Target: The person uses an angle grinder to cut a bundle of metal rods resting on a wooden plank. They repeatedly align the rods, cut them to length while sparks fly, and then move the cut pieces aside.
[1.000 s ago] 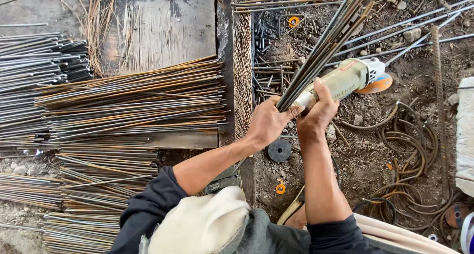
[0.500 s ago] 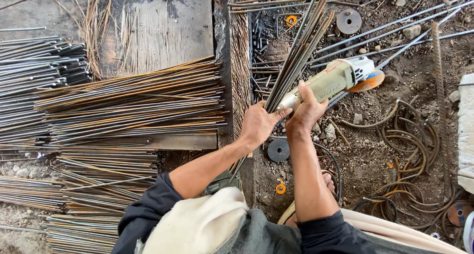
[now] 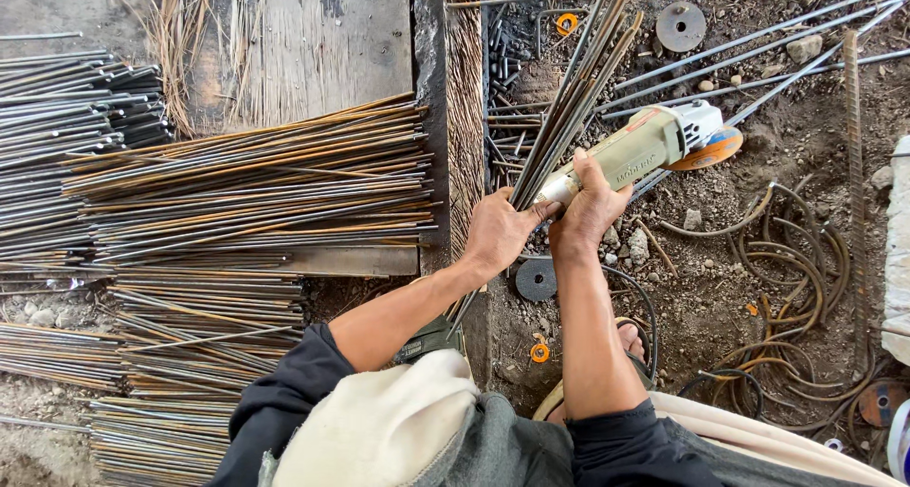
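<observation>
At centre frame my left hand is clenched around the bundle of steel rods; my right hand grasps the grinder. The rods look stiff, heavy and springy, best gripped low.

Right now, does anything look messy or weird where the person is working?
Yes. Loose grinder discs lie in the dirt instead of stacked, and bent, rusty wire loops tangle on the ground at right. The left hand grips a bundle of thin rods, the right hand an angle grinder.
</observation>
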